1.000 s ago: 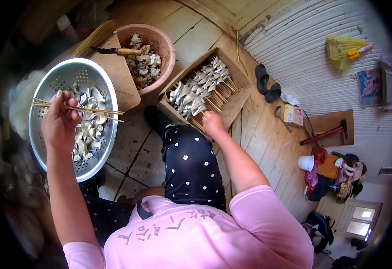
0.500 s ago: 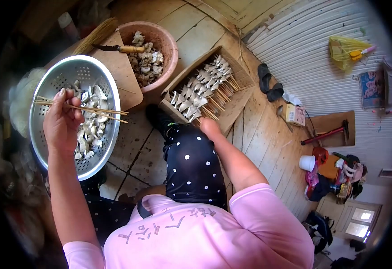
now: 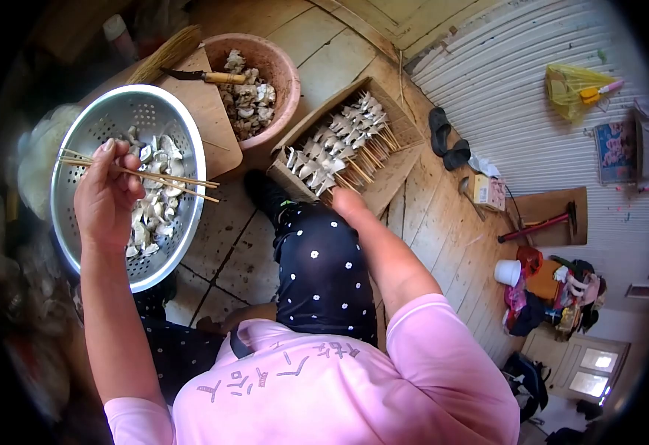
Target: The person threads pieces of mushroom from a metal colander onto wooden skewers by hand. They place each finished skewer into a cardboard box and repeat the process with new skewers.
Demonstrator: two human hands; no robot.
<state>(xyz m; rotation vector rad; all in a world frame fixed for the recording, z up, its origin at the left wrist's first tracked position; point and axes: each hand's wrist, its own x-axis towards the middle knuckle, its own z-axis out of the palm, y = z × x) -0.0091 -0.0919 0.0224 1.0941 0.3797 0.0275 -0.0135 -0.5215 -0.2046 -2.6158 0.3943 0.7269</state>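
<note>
My left hand (image 3: 109,193) is closed around several thin wooden skewers (image 3: 180,179), which lie roughly crosswise above a metal colander (image 3: 193,141). Inside the colander are torn pale grey-white mushroom pieces (image 3: 163,159). My right hand (image 3: 348,203) reaches down at the near edge of a cardboard box (image 3: 295,185), beside my knee. Its fingers are hidden at the box, so what they hold does not show. Rows of skewered mushrooms (image 3: 332,152) fill much of that box, their bare stick ends pointing right.
A pink basin (image 3: 289,81) of mushroom pieces stands behind a brown board (image 3: 213,144). Across the board's far edge lies a knife (image 3: 224,77), near a straw brush (image 3: 169,55). Black slippers (image 3: 447,141) and a hammer (image 3: 554,221) are to the right.
The view has shifted slightly. My left hand still grips the skewers over the colander, and my right hand stays at the box edge, a little lower into it.
</note>
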